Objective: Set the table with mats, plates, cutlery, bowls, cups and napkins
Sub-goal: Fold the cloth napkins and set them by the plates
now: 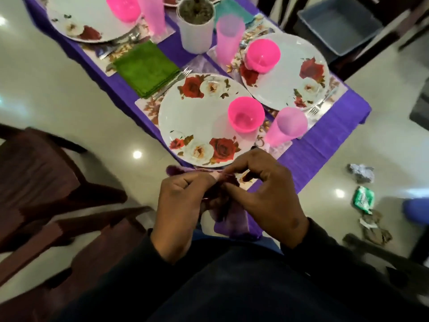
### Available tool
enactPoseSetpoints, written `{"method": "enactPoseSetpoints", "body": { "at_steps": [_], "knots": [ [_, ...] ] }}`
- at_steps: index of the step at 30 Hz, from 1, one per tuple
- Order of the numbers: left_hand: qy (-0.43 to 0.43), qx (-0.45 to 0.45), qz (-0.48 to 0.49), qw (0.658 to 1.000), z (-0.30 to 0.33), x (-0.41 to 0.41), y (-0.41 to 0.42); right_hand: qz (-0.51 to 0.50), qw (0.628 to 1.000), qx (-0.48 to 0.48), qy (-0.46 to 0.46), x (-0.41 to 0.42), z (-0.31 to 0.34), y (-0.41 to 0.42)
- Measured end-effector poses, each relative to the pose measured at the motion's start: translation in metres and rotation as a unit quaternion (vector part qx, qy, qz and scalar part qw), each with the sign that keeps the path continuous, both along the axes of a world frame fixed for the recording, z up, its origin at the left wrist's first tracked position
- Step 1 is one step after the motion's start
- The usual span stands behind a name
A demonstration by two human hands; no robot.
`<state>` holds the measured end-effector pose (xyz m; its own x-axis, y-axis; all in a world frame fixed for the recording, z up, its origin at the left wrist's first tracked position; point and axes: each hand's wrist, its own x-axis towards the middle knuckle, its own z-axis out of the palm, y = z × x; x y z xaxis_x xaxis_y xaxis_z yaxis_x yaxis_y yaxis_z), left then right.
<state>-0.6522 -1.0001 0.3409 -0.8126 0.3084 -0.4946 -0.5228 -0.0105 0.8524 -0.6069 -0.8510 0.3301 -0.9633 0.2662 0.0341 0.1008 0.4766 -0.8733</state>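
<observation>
Both hands hold a dark purple napkin (pixel 228 214) just in front of the near plate (pixel 197 122). My left hand (pixel 183 205) grips its left part, and my right hand (pixel 262 189) pinches its top edge. The rose-patterned plate carries a pink bowl (pixel 246 117), with a pink cup (pixel 286 129) to its right and a fork (pixel 173 83) to its left. A green napkin (pixel 146 68) lies beyond the fork. A second plate (pixel 290 89) holds another pink bowl (pixel 262 55), with a pink cup (pixel 228 38) beside it.
A white plant pot (pixel 196 31) stands mid-table on the purple cloth (pixel 325 135). Dark wooden chairs (pixel 46 194) stand at the left. Crumpled paper (pixel 361 173) and a green wrapper (pixel 363 201) lie on the floor at the right. A grey bin (pixel 341 26) sits far right.
</observation>
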Motion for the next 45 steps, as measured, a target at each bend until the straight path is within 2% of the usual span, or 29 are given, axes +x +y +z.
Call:
{"method": "enactPoseSetpoints", "body": {
  "at_steps": [2, 4, 6, 8, 10, 12, 20, 22, 29, 33, 37, 41, 45],
  "knots": [
    [0.081, -0.025, -0.075, 0.994, -0.002, -0.018, -0.003, -0.046, 0.999, 0.001, 0.011, -0.004, -0.001, -0.004],
    [0.219, -0.072, -0.149, 0.961, -0.011, -0.036, -0.009, -0.088, 0.996, -0.029, -0.002, -0.004, -0.002, -0.008],
    [0.349, -0.103, -0.197, 0.910, -0.020, -0.055, -0.014, -0.135, 0.990, -0.048, -0.007, -0.002, 0.000, -0.010],
    [0.441, -0.112, -0.241, 0.858, -0.023, -0.075, -0.015, -0.168, 0.983, -0.071, -0.008, 0.000, 0.002, -0.012],
    [0.517, -0.124, -0.305, 0.790, -0.026, -0.094, -0.011, -0.187, 0.978, -0.087, -0.009, 0.002, 0.005, -0.013],
    [0.551, -0.129, -0.371, 0.736, -0.031, -0.115, -0.006, -0.193, 0.977, -0.089, -0.006, 0.003, 0.010, -0.015],
    [0.577, -0.104, -0.526, 0.616, -0.038, -0.157, 0.023, -0.182, 0.978, -0.096, -0.009, 0.014, 0.024, -0.013],
    [0.574, -0.099, -0.554, 0.595, -0.038, -0.160, 0.027, -0.170, 0.981, -0.094, -0.015, 0.017, 0.026, -0.011],
    [0.549, -0.089, -0.625, 0.548, -0.028, -0.156, 0.035, -0.095, 0.990, -0.091, -0.044, 0.024, 0.035, -0.004],
    [0.532, -0.073, -0.653, 0.534, -0.020, -0.152, 0.038, -0.055, 0.992, -0.102, -0.056, 0.020, 0.039, -0.002],
    [0.560, -0.065, -0.648, 0.512, -0.014, -0.151, 0.032, -0.039, 0.992, -0.105, -0.064, 0.018, 0.044, -0.003],
    [0.543, -0.053, -0.636, 0.546, -0.013, -0.156, 0.026, -0.043, 0.993, -0.094, -0.056, 0.022, 0.049, -0.002],
    [0.467, -0.057, -0.625, 0.622, -0.017, -0.170, 0.018, -0.067, 0.992, -0.097, -0.053, 0.034, 0.052, 0.003]
  ]
}}
